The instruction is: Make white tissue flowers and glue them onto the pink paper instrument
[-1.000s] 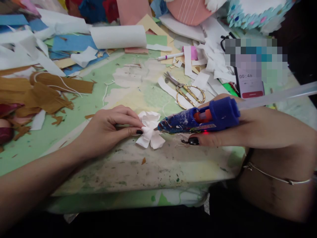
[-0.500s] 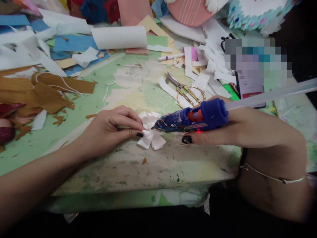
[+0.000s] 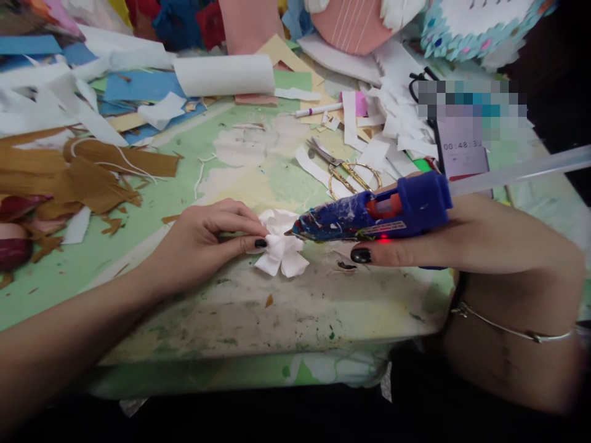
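While pinching paper flower [image 3: 279, 253], near side, w/ L hand [image 3: 212, 239], gripping glue gun [image 3: 344, 216], on right, w/ R hand [image 3: 480, 241]; prob. gluing, next maybe needing steady aim.

Glue gun [image 3: 344, 215] pointing at a white flower [image 3: 282, 253]
The smeared blue glue gun is tipping nose-down; the crumpled white flower is lying on the bench [image 3: 194, 326].
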Action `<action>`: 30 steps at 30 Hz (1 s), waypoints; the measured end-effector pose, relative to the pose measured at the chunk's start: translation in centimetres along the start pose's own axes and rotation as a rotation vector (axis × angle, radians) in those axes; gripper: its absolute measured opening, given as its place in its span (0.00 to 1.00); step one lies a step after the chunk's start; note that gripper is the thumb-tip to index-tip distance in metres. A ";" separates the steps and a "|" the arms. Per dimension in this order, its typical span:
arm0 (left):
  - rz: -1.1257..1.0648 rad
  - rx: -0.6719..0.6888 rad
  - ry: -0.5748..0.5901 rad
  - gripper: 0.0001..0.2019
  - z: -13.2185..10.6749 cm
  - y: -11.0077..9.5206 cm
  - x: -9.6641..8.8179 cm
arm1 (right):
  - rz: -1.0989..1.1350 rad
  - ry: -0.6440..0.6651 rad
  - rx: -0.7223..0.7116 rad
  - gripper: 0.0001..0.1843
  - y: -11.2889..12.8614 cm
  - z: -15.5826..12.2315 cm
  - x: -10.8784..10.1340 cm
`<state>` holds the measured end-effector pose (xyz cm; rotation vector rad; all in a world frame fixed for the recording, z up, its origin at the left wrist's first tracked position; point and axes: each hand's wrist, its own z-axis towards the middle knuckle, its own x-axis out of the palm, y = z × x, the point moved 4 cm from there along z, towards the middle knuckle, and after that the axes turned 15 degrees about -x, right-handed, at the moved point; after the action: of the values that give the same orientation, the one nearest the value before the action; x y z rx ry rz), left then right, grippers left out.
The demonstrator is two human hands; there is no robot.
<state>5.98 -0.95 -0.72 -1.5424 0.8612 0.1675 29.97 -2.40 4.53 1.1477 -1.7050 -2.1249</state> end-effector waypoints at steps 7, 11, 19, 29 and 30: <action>-0.015 -0.013 -0.005 0.04 -0.1 -0.1 0.0 | -0.073 0.045 0.002 0.10 -0.2 -0.3 -0.3; 0.005 -0.029 -0.008 0.05 -0.1 0.0 0.2 | -0.095 0.060 -0.065 0.11 -0.3 -0.3 -0.4; 0.020 -0.056 -0.051 0.05 0.0 0.1 0.3 | -0.044 0.028 -0.141 0.06 0.0 -0.5 -0.8; 0.024 0.008 -0.027 0.05 0.1 0.9 0.3 | -0.166 -0.655 0.003 0.14 0.3 -2.8 -4.5; 0.026 0.014 -0.019 0.05 0.1 0.9 0.3 | -0.207 -0.657 0.031 0.14 0.2 -2.8 -4.7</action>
<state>5.67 -0.92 -1.67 -1.5150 0.8654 0.1944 35.00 -1.85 6.73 0.6859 -1.9248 -2.8370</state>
